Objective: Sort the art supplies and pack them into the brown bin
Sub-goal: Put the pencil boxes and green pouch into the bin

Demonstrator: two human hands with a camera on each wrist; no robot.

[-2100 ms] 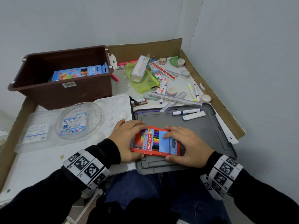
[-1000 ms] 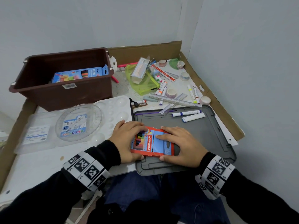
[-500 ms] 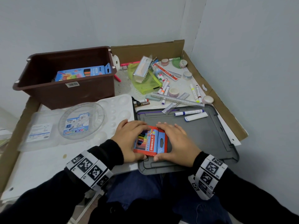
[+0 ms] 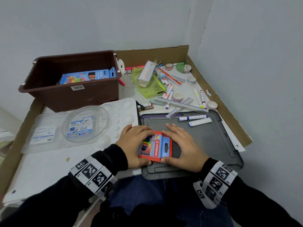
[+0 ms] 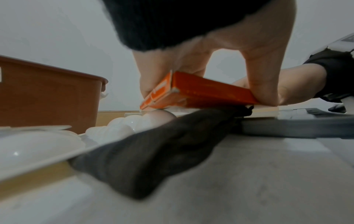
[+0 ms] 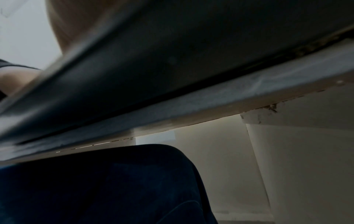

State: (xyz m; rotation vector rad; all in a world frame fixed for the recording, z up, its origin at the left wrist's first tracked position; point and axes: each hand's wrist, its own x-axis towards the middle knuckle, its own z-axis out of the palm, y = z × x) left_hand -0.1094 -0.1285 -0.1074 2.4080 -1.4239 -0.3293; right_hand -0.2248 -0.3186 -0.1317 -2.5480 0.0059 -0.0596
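Observation:
A red Stabilo marker box (image 4: 155,147) lies on the near left part of a grey lid (image 4: 205,140), held between both hands. My left hand (image 4: 134,141) grips its left end, fingers curled over the far edge and thumb at the near edge. From the right, my right hand (image 4: 185,145) clasps the other end between thumb and fingers. In the left wrist view the box (image 5: 206,91) tilts up, pinched by my fingers. The brown bin (image 4: 73,97) stands at the far left with a blue pencil box (image 4: 88,77) inside. The right wrist view shows only the lid's underside.
A white palette (image 4: 121,115) and a clear round dish of colour pens (image 4: 85,123) sit left of the lid. Two markers (image 4: 193,118) lie on the lid's far edge. Behind it are rulers (image 4: 180,104), a green pouch (image 4: 147,86), loose markers and tape rolls. Cardboard walls edge the table.
My right hand has pushed the right part of the box leftward, so the box is now shorter and shows fewer markers. The left hand has stayed in place.

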